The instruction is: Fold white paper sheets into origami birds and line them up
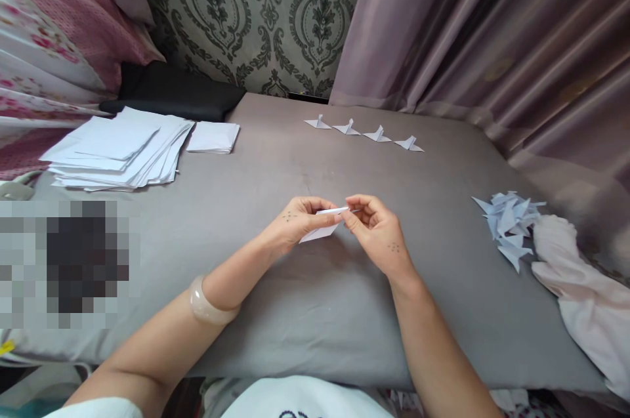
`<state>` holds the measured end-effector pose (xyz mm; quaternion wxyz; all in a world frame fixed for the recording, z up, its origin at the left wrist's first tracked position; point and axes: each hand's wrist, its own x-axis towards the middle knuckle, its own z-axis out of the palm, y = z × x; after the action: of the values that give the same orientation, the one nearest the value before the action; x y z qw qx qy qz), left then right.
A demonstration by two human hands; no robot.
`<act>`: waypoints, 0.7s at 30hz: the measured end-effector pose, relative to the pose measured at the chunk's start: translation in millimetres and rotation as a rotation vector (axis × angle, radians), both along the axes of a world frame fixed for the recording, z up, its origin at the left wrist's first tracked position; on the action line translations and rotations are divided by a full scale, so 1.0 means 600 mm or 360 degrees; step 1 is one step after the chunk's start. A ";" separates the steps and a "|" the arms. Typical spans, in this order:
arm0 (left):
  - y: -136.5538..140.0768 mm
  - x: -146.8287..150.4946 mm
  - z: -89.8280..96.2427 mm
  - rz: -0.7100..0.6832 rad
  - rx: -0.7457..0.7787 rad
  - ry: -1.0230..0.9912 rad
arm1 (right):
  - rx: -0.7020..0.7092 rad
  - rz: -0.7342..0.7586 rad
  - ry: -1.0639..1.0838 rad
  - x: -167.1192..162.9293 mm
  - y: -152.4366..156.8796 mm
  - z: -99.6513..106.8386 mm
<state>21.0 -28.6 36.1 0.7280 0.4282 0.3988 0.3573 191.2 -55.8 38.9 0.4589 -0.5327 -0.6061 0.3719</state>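
The left hand (294,222) pinches the folded paper (319,233), seemingly to steady it, while the right hand (382,234) pinches its edge over the grey surface (305,333), well apart from the row of paper figures (378,136).

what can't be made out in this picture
In the head view:
Part of the folded paper: covered by the left hand and right hand.
Whatever lies under the pixel blocks at left: blurred out.
The count of paper shapes piled at right: they overlap.
The dark marking on the white garment: cut off by the bottom edge.
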 end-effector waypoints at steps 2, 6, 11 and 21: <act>-0.001 0.001 -0.001 0.0001 0.0068 0.0011 | -0.0182 0.0045 0.0128 0.000 0.001 0.001; 0.000 0.002 -0.006 0.0016 0.0086 0.0081 | -0.0300 0.0045 0.0219 0.002 0.002 0.007; 0.003 -0.002 -0.006 -0.0044 -0.0065 0.0098 | -0.0443 -0.0101 0.0315 0.006 0.007 0.002; 0.003 -0.002 -0.007 -0.0096 -0.0080 0.0300 | -0.0713 -0.0071 0.0401 0.001 0.009 -0.003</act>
<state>19.6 -26.9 31.8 0.7081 0.4533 0.4614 0.2833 192.0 -50.6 37.4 0.4094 -0.5837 -0.4346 0.5503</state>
